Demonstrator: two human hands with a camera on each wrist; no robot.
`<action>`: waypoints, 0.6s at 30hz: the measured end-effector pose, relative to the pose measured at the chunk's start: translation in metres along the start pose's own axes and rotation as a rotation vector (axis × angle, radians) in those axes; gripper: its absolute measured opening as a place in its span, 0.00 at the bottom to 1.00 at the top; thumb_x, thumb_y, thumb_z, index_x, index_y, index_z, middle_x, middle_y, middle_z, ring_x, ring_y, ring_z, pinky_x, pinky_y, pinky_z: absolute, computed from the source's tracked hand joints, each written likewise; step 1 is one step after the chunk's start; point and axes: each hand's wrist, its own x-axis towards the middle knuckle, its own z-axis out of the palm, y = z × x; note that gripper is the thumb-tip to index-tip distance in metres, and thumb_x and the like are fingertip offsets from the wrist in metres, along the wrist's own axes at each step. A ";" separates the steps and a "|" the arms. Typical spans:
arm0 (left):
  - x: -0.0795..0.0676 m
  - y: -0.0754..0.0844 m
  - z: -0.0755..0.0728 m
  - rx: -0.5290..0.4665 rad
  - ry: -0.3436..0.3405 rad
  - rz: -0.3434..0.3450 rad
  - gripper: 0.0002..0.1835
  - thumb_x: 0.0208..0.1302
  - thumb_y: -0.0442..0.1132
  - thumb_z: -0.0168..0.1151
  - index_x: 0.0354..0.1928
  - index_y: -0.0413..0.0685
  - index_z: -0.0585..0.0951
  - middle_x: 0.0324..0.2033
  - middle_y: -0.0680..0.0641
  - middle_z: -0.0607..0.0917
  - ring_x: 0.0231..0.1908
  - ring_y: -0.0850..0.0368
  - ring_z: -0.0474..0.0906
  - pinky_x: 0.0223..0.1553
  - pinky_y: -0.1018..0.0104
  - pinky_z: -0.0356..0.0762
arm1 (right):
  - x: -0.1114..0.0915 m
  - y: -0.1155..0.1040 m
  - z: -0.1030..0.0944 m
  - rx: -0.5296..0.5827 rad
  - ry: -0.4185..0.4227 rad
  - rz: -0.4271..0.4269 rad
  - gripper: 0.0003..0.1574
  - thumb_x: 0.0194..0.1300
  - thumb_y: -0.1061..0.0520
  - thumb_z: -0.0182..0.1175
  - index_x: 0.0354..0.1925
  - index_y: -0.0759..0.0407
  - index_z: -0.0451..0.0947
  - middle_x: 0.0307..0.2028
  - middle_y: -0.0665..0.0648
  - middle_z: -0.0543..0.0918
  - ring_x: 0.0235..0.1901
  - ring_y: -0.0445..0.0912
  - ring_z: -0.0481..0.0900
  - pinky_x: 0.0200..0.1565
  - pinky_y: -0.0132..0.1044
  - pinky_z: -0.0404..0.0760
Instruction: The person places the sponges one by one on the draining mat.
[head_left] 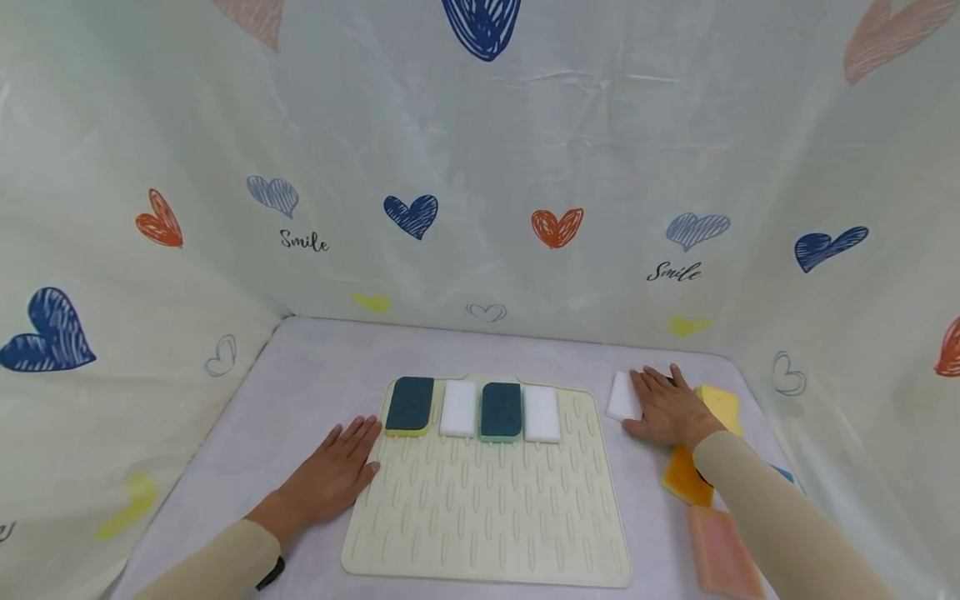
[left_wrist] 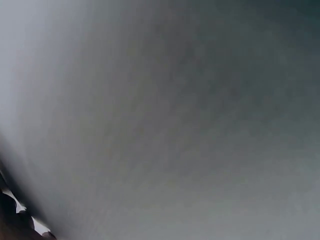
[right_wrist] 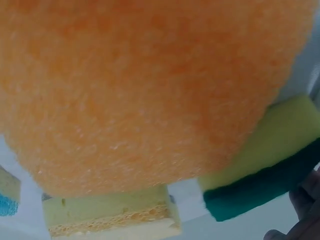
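Observation:
My left hand (head_left: 330, 475) lies with straight fingers on the table, at the left edge of a cream ribbed mat (head_left: 487, 517). My right hand (head_left: 663, 408) reaches over the sponges at the right, fingers spread, thumb and forefinger overlapping a white sponge (head_left: 622, 397). In the right wrist view, its fingertips are close beside a yellow sponge with a dark green scouring side (right_wrist: 260, 180); the hand mostly hides this one from the head view. Along the mat's far edge stand in a row a dark green scouring sponge (head_left: 410, 404), a white sponge (head_left: 458, 408), another green one (head_left: 501, 411) and another white one (head_left: 542, 413).
Near the right forearm lie a yellow sponge (head_left: 720, 407), an orange sponge (head_left: 687, 477), a pink sponge (head_left: 723, 550) and a partly hidden blue piece (head_left: 782, 472). A heart-printed curtain (head_left: 480, 150) surrounds the table. The left wrist view is mostly a grey blur.

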 end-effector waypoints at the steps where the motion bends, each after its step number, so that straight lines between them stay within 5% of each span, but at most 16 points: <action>1: 0.000 0.001 -0.001 0.003 0.000 0.002 0.37 0.84 0.54 0.47 0.82 0.35 0.58 0.81 0.37 0.61 0.81 0.37 0.55 0.78 0.36 0.56 | 0.000 0.000 0.000 0.008 0.003 0.003 0.61 0.72 0.29 0.57 0.79 0.74 0.56 0.76 0.74 0.65 0.78 0.68 0.60 0.78 0.71 0.43; 9: 0.005 0.005 -0.003 0.005 0.001 0.013 0.37 0.84 0.53 0.47 0.81 0.34 0.59 0.81 0.36 0.62 0.81 0.36 0.56 0.78 0.35 0.56 | -0.002 -0.002 -0.006 -0.010 0.150 0.011 0.64 0.61 0.34 0.71 0.72 0.79 0.59 0.66 0.80 0.69 0.69 0.72 0.66 0.77 0.69 0.54; 18: 0.002 0.006 -0.002 0.010 0.022 0.013 0.36 0.83 0.50 0.50 0.80 0.31 0.61 0.79 0.34 0.64 0.79 0.34 0.58 0.77 0.34 0.58 | -0.005 -0.006 -0.031 -0.115 0.317 0.037 0.63 0.53 0.31 0.75 0.62 0.78 0.63 0.58 0.78 0.73 0.61 0.72 0.71 0.71 0.71 0.65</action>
